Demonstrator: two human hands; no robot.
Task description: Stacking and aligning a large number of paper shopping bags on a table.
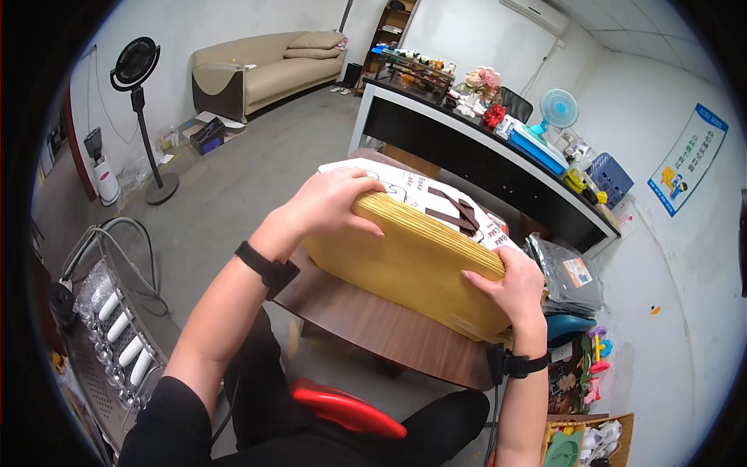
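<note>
Here, left hand (331, 201), right hand (520, 284), fingers (364, 225) gripping gold stack (408, 265), white packaging (398, 177) behind, table (373, 331) beneath

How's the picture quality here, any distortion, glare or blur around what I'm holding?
Head view: black fisheye corners, with the desk slanting across the frame; head view: soft sheen on the gold stack, glossy highlight on the red stool; head view: left hand and right hand show no obvious motion blur.
</note>
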